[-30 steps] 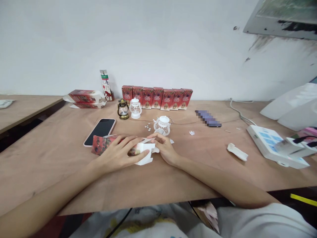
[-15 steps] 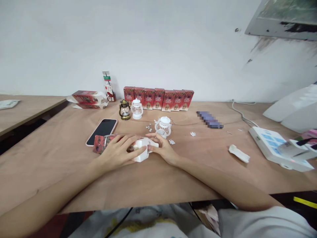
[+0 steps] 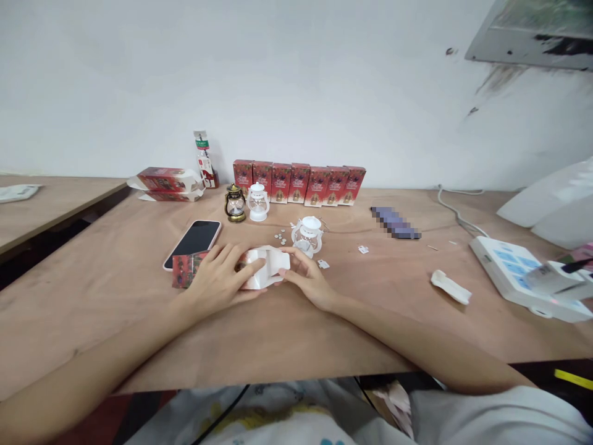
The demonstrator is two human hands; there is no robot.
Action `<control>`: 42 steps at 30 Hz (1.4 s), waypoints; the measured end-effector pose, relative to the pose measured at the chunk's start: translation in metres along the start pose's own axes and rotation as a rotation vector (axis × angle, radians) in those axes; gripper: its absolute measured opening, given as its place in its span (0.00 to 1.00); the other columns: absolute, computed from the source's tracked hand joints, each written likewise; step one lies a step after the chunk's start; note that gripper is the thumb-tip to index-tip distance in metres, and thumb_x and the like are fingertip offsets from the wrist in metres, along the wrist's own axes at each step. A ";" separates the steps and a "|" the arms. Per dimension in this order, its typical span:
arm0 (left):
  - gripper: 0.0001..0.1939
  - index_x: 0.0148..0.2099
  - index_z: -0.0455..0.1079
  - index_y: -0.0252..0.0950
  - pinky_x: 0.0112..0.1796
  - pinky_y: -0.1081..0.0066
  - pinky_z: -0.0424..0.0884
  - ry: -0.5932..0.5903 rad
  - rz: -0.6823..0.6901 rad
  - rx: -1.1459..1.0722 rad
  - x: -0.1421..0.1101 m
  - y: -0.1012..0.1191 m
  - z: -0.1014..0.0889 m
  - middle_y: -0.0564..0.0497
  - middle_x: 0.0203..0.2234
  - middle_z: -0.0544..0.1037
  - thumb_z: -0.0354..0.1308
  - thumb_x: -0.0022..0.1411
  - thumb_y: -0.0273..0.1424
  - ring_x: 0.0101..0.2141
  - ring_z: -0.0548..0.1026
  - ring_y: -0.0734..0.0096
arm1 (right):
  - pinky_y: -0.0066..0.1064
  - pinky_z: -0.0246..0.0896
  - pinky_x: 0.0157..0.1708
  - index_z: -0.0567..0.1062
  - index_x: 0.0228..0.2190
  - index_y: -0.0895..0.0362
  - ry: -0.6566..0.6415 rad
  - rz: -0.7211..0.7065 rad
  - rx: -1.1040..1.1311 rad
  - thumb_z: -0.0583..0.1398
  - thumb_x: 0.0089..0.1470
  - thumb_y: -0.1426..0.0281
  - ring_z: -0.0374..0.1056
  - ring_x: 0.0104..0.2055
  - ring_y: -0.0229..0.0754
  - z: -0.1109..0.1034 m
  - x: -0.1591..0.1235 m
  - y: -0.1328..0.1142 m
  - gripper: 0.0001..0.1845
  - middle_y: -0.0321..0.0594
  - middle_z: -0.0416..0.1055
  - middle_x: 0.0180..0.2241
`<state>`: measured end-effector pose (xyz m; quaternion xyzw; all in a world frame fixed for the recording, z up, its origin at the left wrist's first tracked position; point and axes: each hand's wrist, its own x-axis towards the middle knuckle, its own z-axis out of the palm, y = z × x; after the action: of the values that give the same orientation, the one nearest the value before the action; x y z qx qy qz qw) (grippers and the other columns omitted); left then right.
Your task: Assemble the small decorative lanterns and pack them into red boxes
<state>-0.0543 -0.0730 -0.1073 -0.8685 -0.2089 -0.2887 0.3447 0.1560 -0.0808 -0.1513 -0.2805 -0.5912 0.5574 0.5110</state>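
Red carton [image 3: 185, 271]: since half a second ago, its white end has turned so that you now look into the opening; it lies on its side just in front of you.
White flaps [image 3: 278, 259]: standing open at the carton's right end. Work them one at a time along their creases, pressing no harder than thin card bears.
Left hand [image 3: 220, 275]: clamped over the carton's middle. Keep that grip firm but light (card this thin, I judge, would dent).
Right hand [image 3: 310, 281]: thumb against a flap, fingers at its far edge; whether you pinch it, I cannot tell.
White lantern [image 3: 310, 226]: upright just beyond your right fingertips; mind it as you swing a flap.
Phone [image 3: 197, 241]: flat, partly hidden behind the carton's left end; contact not determinable.
Small discs [image 3: 277, 237]: loose beyond the carton; keep your knuckles clear.
Row of red boxes [image 3: 299, 184]: upright along the wall, well apart from your hands.
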 end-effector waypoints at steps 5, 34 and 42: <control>0.15 0.42 0.62 0.34 0.34 0.64 0.68 0.058 -0.064 -0.073 0.003 0.007 -0.004 0.39 0.37 0.74 0.56 0.59 0.40 0.35 0.72 0.59 | 0.35 0.72 0.36 0.70 0.43 0.51 -0.022 0.030 -0.001 0.62 0.52 0.58 0.71 0.32 0.38 -0.001 0.001 0.002 0.17 0.34 0.72 0.32; 0.16 0.43 0.66 0.35 0.39 0.63 0.77 0.304 0.047 -0.333 -0.004 0.020 0.004 0.42 0.36 0.79 0.60 0.51 0.33 0.39 0.78 0.61 | 0.35 0.66 0.45 0.64 0.32 0.52 -0.142 -0.134 -0.052 0.62 0.52 0.57 0.66 0.49 0.40 0.017 -0.020 -0.010 0.15 0.43 0.66 0.47; 0.16 0.42 0.66 0.33 0.39 0.63 0.77 0.318 0.079 -0.331 -0.005 0.021 0.006 0.41 0.35 0.79 0.61 0.51 0.33 0.40 0.78 0.59 | 0.34 0.67 0.43 0.64 0.42 0.49 -0.091 -0.131 -0.072 0.65 0.49 0.59 0.68 0.46 0.39 0.017 -0.019 -0.002 0.22 0.41 0.67 0.47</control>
<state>-0.0440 -0.0843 -0.1240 -0.8642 -0.0679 -0.4385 0.2372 0.1466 -0.1050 -0.1526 -0.2336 -0.6505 0.5133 0.5087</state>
